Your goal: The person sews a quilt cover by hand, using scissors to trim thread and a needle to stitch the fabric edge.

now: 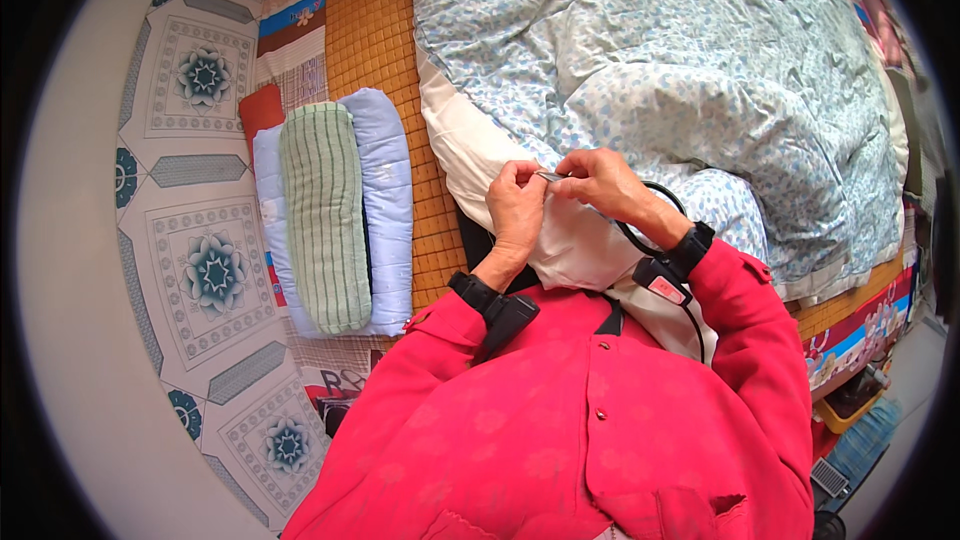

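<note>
My left hand [517, 201] and my right hand [604, 178] meet over the turned-back white cloth [581, 240] at the edge of a quilt [667, 37]. The quilt's top side is pale, with blue and grey spots. Between my fingertips is a small grey, shiny piece [553, 175], too small to identify. My right thumb and forefinger pinch it. The left fingertips are closed at its other end, where the white cloth's edge seems to be gathered; the fingers partly hide this spot.
Beneath the quilt lies a brown woven mat [375, 30] with square tiles. To the left, a green striped towel [326, 217] rests on a folded pale-blue padded cloth [390, 187], beside a patterned tiled wall [214, 270]. A black cable [637, 240] loops near my right wrist.
</note>
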A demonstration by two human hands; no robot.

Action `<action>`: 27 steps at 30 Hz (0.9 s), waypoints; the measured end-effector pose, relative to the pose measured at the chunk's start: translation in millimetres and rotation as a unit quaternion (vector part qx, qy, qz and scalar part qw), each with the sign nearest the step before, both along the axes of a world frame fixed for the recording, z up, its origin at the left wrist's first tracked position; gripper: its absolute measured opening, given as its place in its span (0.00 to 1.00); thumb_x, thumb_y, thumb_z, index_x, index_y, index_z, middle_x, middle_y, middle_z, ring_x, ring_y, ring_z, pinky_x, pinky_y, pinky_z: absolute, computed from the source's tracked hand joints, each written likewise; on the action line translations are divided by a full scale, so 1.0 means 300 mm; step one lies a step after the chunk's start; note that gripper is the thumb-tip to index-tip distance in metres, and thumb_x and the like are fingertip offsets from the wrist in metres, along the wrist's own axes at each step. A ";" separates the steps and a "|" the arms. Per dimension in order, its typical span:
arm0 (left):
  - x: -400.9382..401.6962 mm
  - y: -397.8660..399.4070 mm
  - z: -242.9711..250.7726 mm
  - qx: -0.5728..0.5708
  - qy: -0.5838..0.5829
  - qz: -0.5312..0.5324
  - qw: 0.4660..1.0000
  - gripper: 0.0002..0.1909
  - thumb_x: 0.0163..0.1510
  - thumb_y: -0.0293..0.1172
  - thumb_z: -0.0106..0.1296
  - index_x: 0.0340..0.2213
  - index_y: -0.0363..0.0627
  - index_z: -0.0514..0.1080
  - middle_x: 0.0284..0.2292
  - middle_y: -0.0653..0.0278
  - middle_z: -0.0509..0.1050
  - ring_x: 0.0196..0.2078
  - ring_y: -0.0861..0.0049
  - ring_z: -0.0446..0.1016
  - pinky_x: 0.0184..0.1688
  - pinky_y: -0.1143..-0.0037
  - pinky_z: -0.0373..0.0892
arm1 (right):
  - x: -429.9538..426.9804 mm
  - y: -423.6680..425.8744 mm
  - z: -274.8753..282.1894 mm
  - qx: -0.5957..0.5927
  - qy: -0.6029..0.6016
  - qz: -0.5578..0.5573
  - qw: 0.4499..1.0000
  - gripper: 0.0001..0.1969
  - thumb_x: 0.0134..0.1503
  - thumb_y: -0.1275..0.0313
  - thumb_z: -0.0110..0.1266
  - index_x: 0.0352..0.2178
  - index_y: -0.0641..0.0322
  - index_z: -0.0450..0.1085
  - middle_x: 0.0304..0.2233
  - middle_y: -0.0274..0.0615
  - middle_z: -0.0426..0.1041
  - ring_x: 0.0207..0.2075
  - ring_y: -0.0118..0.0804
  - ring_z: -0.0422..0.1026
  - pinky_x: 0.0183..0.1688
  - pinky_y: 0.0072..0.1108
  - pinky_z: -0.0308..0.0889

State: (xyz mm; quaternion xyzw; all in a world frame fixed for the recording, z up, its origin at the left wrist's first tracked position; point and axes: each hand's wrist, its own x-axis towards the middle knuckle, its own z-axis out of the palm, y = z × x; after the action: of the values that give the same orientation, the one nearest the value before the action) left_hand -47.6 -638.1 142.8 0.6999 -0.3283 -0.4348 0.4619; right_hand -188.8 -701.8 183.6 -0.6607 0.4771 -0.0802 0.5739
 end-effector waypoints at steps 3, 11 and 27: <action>0.008 0.009 0.024 0.072 0.076 -0.013 0.994 0.04 0.48 0.22 0.48 0.29 0.36 0.68 0.23 0.64 0.72 0.21 0.85 0.69 0.23 0.85 0.67 | 0.011 0.019 -0.034 -0.180 0.025 0.029 0.983 0.14 0.44 0.65 0.57 0.29 0.64 0.70 0.22 0.46 0.72 0.24 0.39 0.72 0.27 0.25 0.65; 0.032 0.004 0.018 0.019 0.354 0.051 0.934 0.03 0.49 0.22 0.48 0.24 0.38 0.65 0.22 0.63 0.70 0.16 0.86 0.63 0.14 0.86 0.57 | -0.265 0.065 -0.030 -0.213 0.080 -0.040 0.973 0.15 0.44 0.62 0.54 0.27 0.64 0.70 0.23 0.53 0.71 0.28 0.53 0.70 0.31 0.33 0.64; 0.191 0.042 0.107 0.021 0.467 -0.152 0.871 0.04 0.50 0.27 0.47 0.26 0.39 0.66 0.28 0.63 0.69 0.42 0.68 0.66 0.53 0.72 0.56 | -0.441 0.175 -0.116 -0.296 0.149 -0.155 0.931 0.13 0.49 0.65 0.52 0.33 0.62 0.69 0.28 0.50 0.73 0.30 0.49 0.72 0.33 0.31 0.66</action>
State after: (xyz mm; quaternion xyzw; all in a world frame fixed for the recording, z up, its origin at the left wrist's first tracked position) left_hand 9.7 -625.6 175.0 0.3665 -0.1672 -0.7825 0.4747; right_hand -321.1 -649.4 148.6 -0.7231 0.6078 -0.2064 0.2550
